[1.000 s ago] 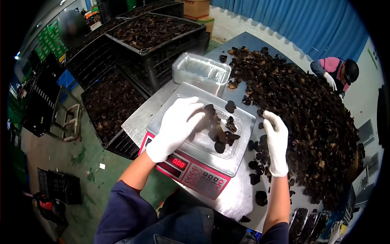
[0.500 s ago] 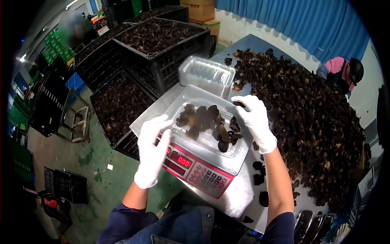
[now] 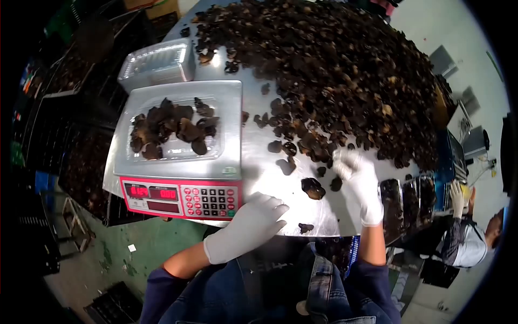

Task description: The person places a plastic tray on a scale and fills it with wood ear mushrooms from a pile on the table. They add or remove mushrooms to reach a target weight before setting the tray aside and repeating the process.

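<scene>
My right hand (image 3: 356, 181), in a white glove, reaches to the near edge of a large pile of black fungus (image 3: 345, 81). Its fingers curl in beside dark pieces; what they hold, if anything, is hidden. My left hand (image 3: 251, 224), gloved too, hovers by the lower right corner of the red and silver digital scale (image 3: 229, 135), holding nothing, fingers slightly apart. On the scale's plate sits a clear plastic tray (image 3: 181, 155) with several fungus pieces (image 3: 172, 124) in it. Red digits glow on the scale's display (image 3: 148, 193).
Stacked clear trays (image 3: 156, 62) stand behind the scale. Loose pieces (image 3: 313, 188) lie on the metal table (image 3: 259, 173). Filled trays (image 3: 410, 200) stand at the right, near another person (image 3: 467, 240). Dark crates (image 3: 89, 167) of fungus are at left.
The view has swung right. Both hands have left the tray on the scale: my right hand moved to the fungus pile, my left to the scale's near corner. Digits on the left display are now visible.
</scene>
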Motion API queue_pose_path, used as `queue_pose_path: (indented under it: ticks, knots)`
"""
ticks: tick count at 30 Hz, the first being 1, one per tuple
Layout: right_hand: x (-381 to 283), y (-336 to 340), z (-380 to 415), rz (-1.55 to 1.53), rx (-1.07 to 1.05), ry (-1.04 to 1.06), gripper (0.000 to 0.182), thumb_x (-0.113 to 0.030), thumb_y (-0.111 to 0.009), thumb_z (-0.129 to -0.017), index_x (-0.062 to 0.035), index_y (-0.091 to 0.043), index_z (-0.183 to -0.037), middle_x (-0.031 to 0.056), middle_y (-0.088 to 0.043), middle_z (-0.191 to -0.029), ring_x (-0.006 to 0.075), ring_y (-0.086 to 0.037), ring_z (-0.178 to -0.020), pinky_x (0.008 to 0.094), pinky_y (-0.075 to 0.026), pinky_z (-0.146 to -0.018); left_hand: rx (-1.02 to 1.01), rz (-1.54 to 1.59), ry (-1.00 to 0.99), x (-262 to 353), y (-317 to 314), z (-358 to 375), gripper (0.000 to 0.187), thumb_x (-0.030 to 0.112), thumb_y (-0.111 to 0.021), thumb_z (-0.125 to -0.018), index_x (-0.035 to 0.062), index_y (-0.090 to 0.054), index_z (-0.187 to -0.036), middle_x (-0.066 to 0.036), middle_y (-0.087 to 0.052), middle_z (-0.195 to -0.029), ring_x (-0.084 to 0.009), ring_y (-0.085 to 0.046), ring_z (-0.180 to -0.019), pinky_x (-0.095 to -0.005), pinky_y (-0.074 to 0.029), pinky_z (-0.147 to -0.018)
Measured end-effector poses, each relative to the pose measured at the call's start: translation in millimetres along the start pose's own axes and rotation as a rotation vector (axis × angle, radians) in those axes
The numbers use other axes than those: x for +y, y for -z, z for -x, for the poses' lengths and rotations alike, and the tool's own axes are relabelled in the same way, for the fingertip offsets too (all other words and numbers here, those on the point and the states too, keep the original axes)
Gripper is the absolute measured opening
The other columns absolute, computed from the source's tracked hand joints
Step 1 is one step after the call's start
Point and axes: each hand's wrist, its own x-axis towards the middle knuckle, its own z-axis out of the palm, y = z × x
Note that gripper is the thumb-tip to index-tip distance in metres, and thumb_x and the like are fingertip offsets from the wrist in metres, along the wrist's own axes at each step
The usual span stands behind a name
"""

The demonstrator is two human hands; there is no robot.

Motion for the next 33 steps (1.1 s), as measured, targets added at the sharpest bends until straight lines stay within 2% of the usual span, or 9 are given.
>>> queue_pose_path:
  ticks: [3,6,10,15,16,19,23,28,33]
  knots:
    - [45.6,-16.1,82.3,0.180,-0.177,0.153,0.035,-0.016,-0.081,-0.077,-0.0041,-0.069,-0.108,0.0093,-0.068,-0.103,0.0199,-0.067,-0.093,0.0298,-0.054,-0.082,-0.293,-0.269,-0.065,-10.5,-31.0,-27.2,0.032,0.015,-0.065,-0.080,0.0031,-0.065,-0.110,-0.011,-0.061,-0.120,-0.0305,-0.054,-0.115,-0.0378,-0.049,-0.094]
    - [62.9,-58.0,124.4,0.381,-0.088,0.379,0.035,-0.021,-0.081,-0.072,-0.0112,-0.067,-0.102,0.0105,-0.063,-0.098,0.0270,-0.065,-0.084,0.0344,-0.056,-0.071,-0.018,-0.141,-0.053,-8.9,-61.4,-64.5,0.034,0.015,-0.061,-0.080,0.0068,-0.066,-0.112,-0.012,-0.058,-0.124,-0.0302,-0.053,-0.115,-0.0365,-0.048,-0.095]
    - [67.6,-47.2,104.1,0.292,0.190,0.359,0.021,-0.007,-0.075,-0.073,-0.0123,-0.069,-0.092,0.0067,-0.068,-0.093,0.0266,-0.067,-0.077,0.0351,-0.055,-0.068,-0.217,-0.366,-0.018,-16.0,-109.1,-101.5,0.024,0.019,-0.064,-0.081,0.0099,-0.066,-0.103,-0.011,-0.059,-0.115,-0.0285,-0.054,-0.109,-0.0383,-0.051,-0.087]
    - [98.9,10.1,35.8,0.161,0.383,-0.014,0.026,-0.006,-0.070,-0.081,-0.0047,-0.069,-0.107,0.0093,-0.065,-0.108,0.0249,-0.065,-0.101,0.0323,-0.051,-0.089,0.123,-0.229,-0.047,-35.1,-120.5,-103.4,0.023,0.018,-0.069,-0.075,0.0111,-0.065,-0.097,-0.009,-0.057,-0.097,-0.0276,-0.056,-0.097,-0.0356,-0.053,-0.079]
    - [128.2,12.8,18.7,0.173,0.339,0.016,0.041,-0.012,-0.075,-0.078,-0.0068,-0.066,-0.118,0.0118,-0.062,-0.118,0.0269,-0.063,-0.108,0.0339,-0.050,-0.093,0.128,-0.236,-0.048,-30.2,-114.3,-109.8,0.023,0.018,-0.069,-0.075,0.0111,-0.065,-0.097,-0.009,-0.057,-0.097,-0.0276,-0.056,-0.097,-0.0356,-0.053,-0.079]
    - [116.8,12.2,-4.5,0.358,0.291,0.071,0.080,-0.027,-0.086,-0.068,-0.0129,-0.052,-0.139,0.0201,-0.048,-0.141,0.0362,-0.048,-0.127,0.0402,-0.045,-0.103,0.224,-0.344,0.057,-19.6,-93.2,-137.9,0.046,0.012,-0.070,-0.071,0.0082,-0.062,-0.116,-0.014,-0.058,-0.115,-0.0306,-0.056,-0.103,-0.0374,-0.055,-0.075]
    - [107.5,-12.1,-7.2,0.400,0.214,0.179,0.079,-0.027,-0.088,-0.065,-0.0156,-0.055,-0.137,0.0187,-0.049,-0.140,0.0375,-0.048,-0.126,0.0404,-0.044,-0.105,-0.270,-0.659,0.295,-25.5,-100.0,-177.6,0.075,0.019,-0.072,-0.078,0.0109,-0.040,-0.145,-0.021,-0.036,-0.148,-0.0337,-0.046,-0.126,-0.0356,-0.057,-0.085]
    - [100.4,-30.8,-2.5,0.366,0.326,0.240,0.048,-0.017,-0.078,-0.076,-0.0120,-0.066,-0.122,0.0130,-0.057,-0.126,0.0310,-0.058,-0.113,0.0374,-0.048,-0.095,0.053,-0.750,0.073,-33.1,-120.2,-175.6,0.021,0.019,-0.065,-0.076,0.0092,-0.065,-0.095,-0.007,-0.059,-0.100,-0.0231,-0.055,-0.101,-0.0301,-0.055,-0.065]
    - [108.8,-29.5,-13.7,0.268,0.412,0.352,0.024,-0.005,-0.069,-0.082,-0.0060,-0.070,-0.106,0.0090,-0.063,-0.102,0.0252,-0.064,-0.092,0.0333,-0.051,-0.082,0.321,-0.680,0.210,-25.5,-131.4,-185.5,0.011,0.016,-0.063,-0.076,0.0104,-0.066,-0.085,-0.008,-0.060,-0.098,-0.0222,-0.057,-0.095,-0.0282,-0.053,-0.060]
